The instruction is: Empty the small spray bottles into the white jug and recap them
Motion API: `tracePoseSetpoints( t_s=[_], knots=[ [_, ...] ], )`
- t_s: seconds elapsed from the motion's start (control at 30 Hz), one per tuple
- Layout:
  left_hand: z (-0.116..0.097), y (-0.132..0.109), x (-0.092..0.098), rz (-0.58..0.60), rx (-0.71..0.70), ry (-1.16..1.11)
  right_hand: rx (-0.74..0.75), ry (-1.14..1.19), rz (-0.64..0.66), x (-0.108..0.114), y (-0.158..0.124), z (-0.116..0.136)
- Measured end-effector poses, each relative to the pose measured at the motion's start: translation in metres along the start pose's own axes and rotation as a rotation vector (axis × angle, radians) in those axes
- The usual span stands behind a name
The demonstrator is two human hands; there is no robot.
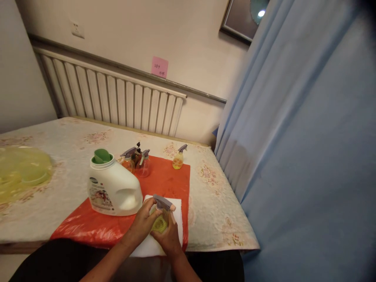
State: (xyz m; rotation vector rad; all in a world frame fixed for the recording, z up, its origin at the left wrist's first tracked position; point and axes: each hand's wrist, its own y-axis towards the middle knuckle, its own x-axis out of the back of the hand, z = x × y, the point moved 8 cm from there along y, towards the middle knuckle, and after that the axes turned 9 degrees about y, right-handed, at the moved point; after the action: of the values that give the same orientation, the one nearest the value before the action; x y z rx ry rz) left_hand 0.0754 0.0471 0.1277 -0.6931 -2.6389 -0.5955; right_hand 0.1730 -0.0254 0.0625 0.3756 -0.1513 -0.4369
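Observation:
Over a white cloth point(178, 213) at the table's front, both hands are on a small spray bottle point(160, 222) with yellow liquid and a grey trigger head. My left hand point(144, 220) closes on its upper left side, fingers near the neck. My right hand point(169, 235) wraps round the lower right side. Left of the hands stands a large white jug point(117, 190) with a green cup point(102, 156) in its open mouth. The cloth lies on a red plastic sheet point(170, 180).
Behind the jug stand several spray bottles point(143, 166). Another spray bottle point(178, 159) with yellow liquid is at the sheet's back right. A yellow translucent object point(25, 170) lies far left. A blue curtain point(293, 156) hangs at right, a radiator point(117, 94) behind.

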Motion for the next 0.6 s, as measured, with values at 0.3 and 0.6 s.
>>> tracePoseSetpoints(
  t_s=[0.3,0.6],
  knots=[
    [0.004,0.001,0.008,-0.005,0.023,0.034,-0.045,0.048,0.05,0.002,0.007,0.013],
    [0.044,-0.023,0.017,-0.22,0.147,0.033,-0.065,-0.083,0.013,0.007,0.011,0.014]
  ],
)
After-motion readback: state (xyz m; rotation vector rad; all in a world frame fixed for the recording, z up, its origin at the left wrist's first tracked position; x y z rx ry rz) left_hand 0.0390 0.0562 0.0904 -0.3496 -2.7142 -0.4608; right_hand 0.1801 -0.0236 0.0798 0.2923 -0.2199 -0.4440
